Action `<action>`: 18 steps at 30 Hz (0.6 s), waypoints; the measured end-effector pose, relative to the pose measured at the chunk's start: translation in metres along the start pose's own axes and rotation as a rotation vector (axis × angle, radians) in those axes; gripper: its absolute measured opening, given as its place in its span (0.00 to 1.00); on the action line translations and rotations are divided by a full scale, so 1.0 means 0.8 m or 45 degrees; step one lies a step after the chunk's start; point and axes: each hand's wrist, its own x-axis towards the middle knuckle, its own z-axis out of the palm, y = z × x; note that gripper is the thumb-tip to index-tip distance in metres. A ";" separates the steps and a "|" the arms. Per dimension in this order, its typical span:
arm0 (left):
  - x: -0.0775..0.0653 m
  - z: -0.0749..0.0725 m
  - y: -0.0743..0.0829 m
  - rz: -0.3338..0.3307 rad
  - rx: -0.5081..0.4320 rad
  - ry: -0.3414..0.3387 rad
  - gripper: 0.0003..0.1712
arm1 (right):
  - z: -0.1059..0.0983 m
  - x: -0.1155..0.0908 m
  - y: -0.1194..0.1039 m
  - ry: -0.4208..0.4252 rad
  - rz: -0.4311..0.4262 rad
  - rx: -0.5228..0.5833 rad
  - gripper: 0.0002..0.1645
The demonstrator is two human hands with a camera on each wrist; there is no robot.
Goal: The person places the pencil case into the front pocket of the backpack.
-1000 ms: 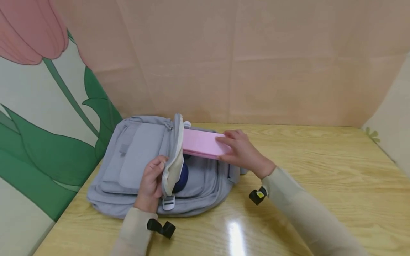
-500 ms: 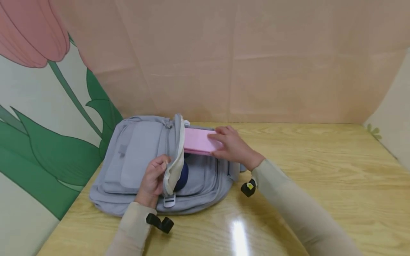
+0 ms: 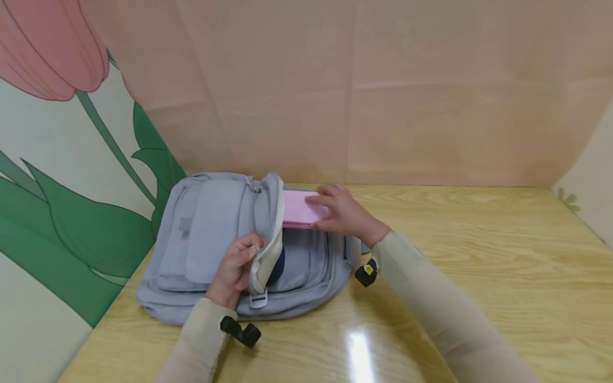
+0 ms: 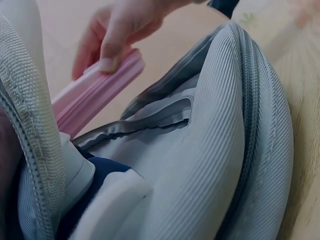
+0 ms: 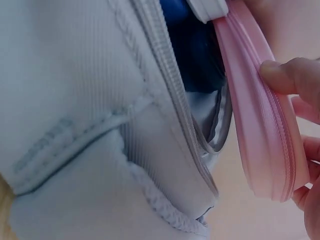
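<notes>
A grey backpack lies on the table with its main zipper undone. My left hand pinches the zippered edge of its opening and holds it up. In my right hand is a pink zippered pencil case, gripped at its right end between thumb and fingers. The case's left end is hidden behind the raised edge of the bag. From the right wrist, the zipper along the pencil case shows. Inside the bag sits a dark blue rounded thing, with white parts beside it in the left wrist view.
The wood-grain table extends to the right of the bag. A beige sheet hangs behind it, and a wall with a painted tulip stands at the left. A white strap buckle hangs at the bag's front.
My right hand has moved left with the pencil case, so less of the case shows outside the bag. My left hand still holds the bag's edge, now slightly further right.
</notes>
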 end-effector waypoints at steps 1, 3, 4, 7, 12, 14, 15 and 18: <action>0.000 0.001 0.000 -0.006 -0.005 -0.004 0.07 | 0.000 0.001 0.000 -0.009 -0.003 0.012 0.31; -0.001 0.002 -0.001 -0.018 -0.015 -0.017 0.06 | 0.002 0.004 0.001 -0.020 -0.012 0.016 0.31; -0.001 0.002 -0.001 -0.024 -0.023 -0.026 0.06 | 0.003 0.005 0.002 -0.020 -0.012 0.020 0.31; -0.001 0.003 -0.003 -0.048 -0.034 -0.042 0.06 | 0.007 0.009 0.004 -0.012 -0.031 0.024 0.31; -0.001 0.004 -0.006 -0.068 -0.014 -0.062 0.05 | 0.013 0.016 0.002 0.017 -0.078 0.024 0.31; 0.000 0.005 -0.007 -0.068 -0.005 -0.075 0.06 | 0.014 0.018 0.001 0.027 -0.088 0.014 0.31; 0.001 0.005 -0.008 -0.067 -0.005 -0.080 0.06 | 0.015 0.019 0.001 0.032 -0.091 0.009 0.31; 0.003 0.005 -0.010 -0.038 -0.037 -0.101 0.07 | 0.016 0.018 0.002 0.030 -0.056 0.004 0.31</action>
